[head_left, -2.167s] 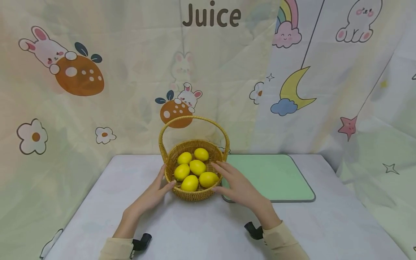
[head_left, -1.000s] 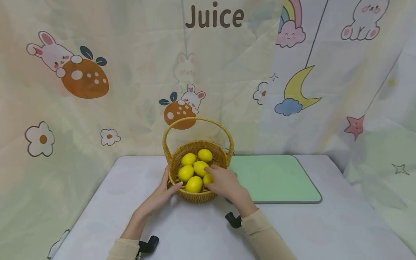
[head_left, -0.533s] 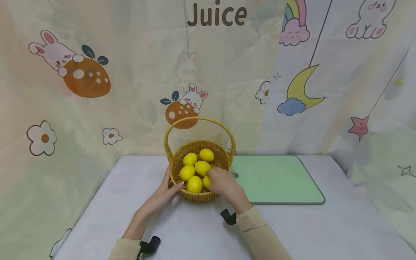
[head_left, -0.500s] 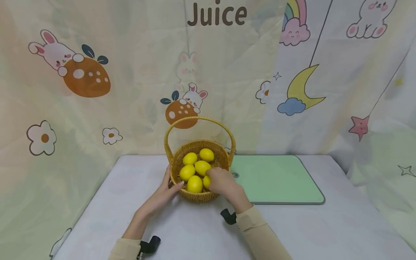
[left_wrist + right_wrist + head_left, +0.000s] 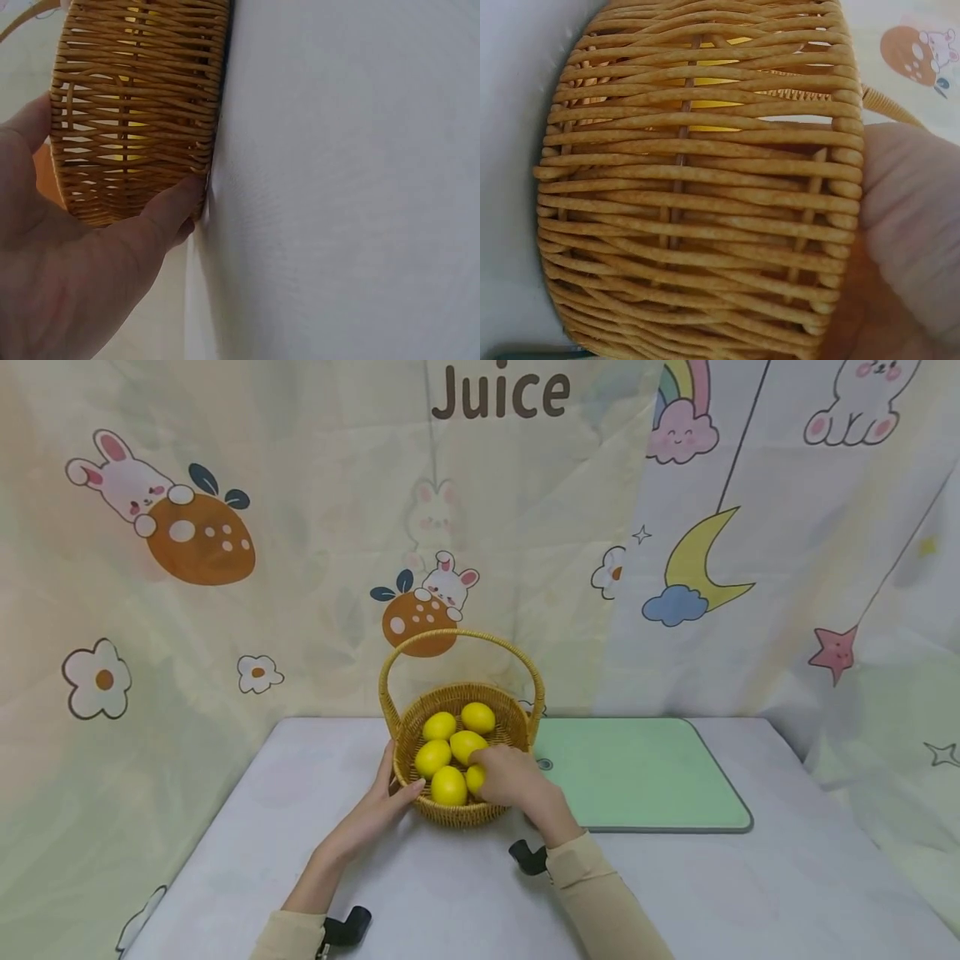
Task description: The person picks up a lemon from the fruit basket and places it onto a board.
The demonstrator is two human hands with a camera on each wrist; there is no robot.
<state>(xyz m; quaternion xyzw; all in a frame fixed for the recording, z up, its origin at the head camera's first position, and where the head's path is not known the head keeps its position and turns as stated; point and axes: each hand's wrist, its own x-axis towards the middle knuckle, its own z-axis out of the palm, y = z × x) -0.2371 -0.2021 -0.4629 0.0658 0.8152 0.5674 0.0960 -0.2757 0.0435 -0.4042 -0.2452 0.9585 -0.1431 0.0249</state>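
Observation:
A woven wicker basket (image 5: 453, 814) with a tall hoop handle stands on the white table (image 5: 450, 902), holding several yellow lemons (image 5: 439, 726). My left hand (image 5: 392, 785) rests against the basket's left wall, fingers straight behind it and thumb along the front; in the left wrist view the thumb (image 5: 169, 214) presses the basket's (image 5: 135, 112) base. My right hand (image 5: 501, 777) reaches over the right rim, its fingers curled over the front-right lemon (image 5: 474, 778), which is mostly hidden. The right wrist view shows the basket wall (image 5: 697, 210) close up, with the right hand (image 5: 911, 247) above the rim.
A pale green mat (image 5: 645, 772) lies flat on the table just right of the basket. A printed cartoon curtain (image 5: 225, 610) hangs close behind the table. Black wrist camera mounts (image 5: 528, 857) sit under both sleeves.
My right hand has moved from the basket's outer right side over the rim and closed on the front-right lemon. The left hand has stayed on the left wall.

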